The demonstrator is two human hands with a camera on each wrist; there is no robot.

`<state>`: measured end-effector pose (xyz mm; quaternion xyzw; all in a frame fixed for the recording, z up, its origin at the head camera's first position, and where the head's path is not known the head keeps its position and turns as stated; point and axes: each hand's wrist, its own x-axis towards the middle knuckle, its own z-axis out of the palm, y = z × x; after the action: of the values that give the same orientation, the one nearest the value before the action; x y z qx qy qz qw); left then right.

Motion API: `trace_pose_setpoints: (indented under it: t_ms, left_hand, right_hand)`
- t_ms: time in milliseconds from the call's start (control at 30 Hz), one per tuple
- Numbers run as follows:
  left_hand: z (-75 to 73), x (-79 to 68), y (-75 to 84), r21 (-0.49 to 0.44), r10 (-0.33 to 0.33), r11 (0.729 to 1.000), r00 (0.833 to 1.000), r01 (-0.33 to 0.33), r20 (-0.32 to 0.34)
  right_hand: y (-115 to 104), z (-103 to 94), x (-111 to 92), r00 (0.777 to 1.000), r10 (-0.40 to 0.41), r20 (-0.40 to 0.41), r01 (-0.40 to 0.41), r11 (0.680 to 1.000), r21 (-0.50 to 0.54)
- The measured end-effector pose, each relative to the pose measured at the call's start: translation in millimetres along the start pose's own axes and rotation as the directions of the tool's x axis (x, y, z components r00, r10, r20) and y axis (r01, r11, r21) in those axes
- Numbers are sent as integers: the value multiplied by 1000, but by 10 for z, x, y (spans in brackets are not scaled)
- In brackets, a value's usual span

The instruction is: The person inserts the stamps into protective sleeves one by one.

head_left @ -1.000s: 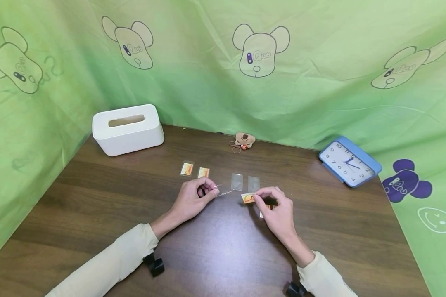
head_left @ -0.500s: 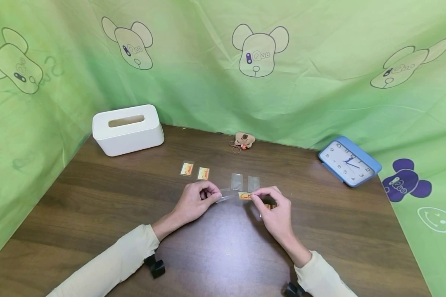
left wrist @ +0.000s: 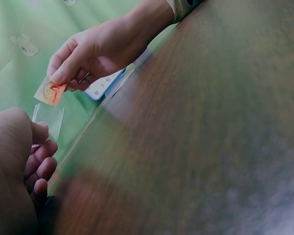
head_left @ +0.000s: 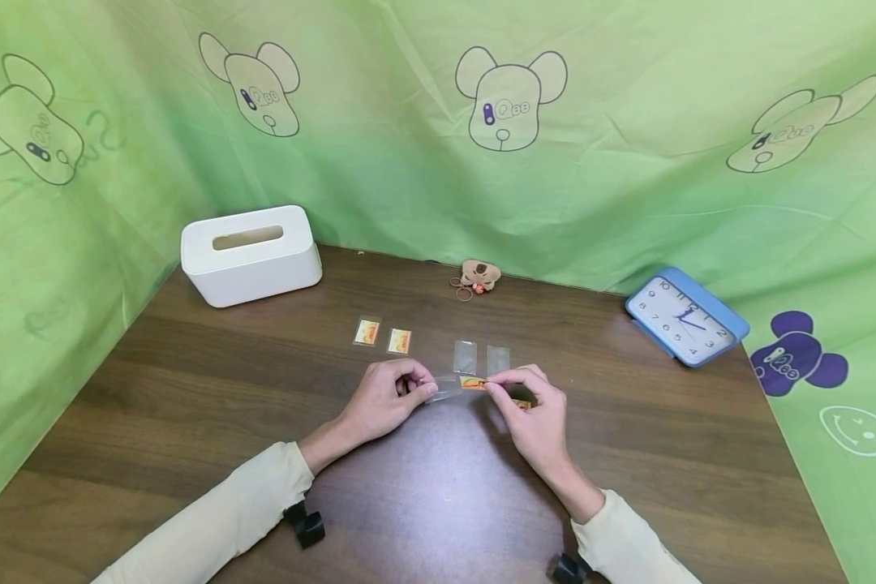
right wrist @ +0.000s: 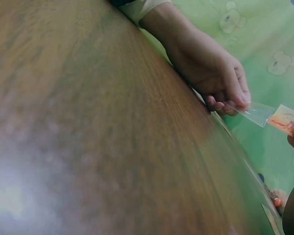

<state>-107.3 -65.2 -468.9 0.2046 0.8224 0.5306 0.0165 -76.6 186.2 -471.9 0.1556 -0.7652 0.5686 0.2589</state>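
Observation:
My left hand [head_left: 383, 399] pinches a small clear plastic sleeve [head_left: 447, 388] between thumb and fingers, its mouth turned to the right. A small orange and yellow printed card [head_left: 472, 383] is pinched by my right hand [head_left: 536, 418]. The card's left edge is right at the sleeve's mouth. In the left wrist view the card [left wrist: 51, 91] stands just above the sleeve [left wrist: 49, 120]. From the right wrist view, card [right wrist: 285, 120] and sleeve [right wrist: 257, 113] meet end to end. Another orange card [head_left: 523, 404] lies on the table, partly hidden behind my right hand.
Two clear sleeves [head_left: 465, 358] lie beyond my hands on the wooden table [head_left: 438, 503]. Left of them are two sleeved cards [head_left: 367, 332]. Further back stand a white tissue box [head_left: 251, 255], a brown plush keychain [head_left: 480, 276] and a blue clock [head_left: 689, 318] before a green curtain [head_left: 387, 162].
My right hand has moved left with the card, bringing it up to the sleeve's mouth. The sleeve in my left hand has turned and now shows more of its length toward the card.

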Motion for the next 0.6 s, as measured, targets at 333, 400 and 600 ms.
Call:
trace_pose_setpoints:
  t_ms: [333, 400, 600]
  left_hand:
    - [6, -1, -11, 3, 4, 1000, 1000, -4, -6]
    - [5, -2, -7, 4, 4, 1000, 1000, -4, -4]
    - [5, -8, 3, 12, 10, 1000, 1000, -10, -5]
  right_hand:
    - [-2, 15, -4, 1000, 18, 19, -17, 1000, -15]
    - [-5, 15, -5, 1000, 15, 24, -15, 1000, -16]
    - [-11, 15, -5, 999, 9, 42, -8, 1000, -18]
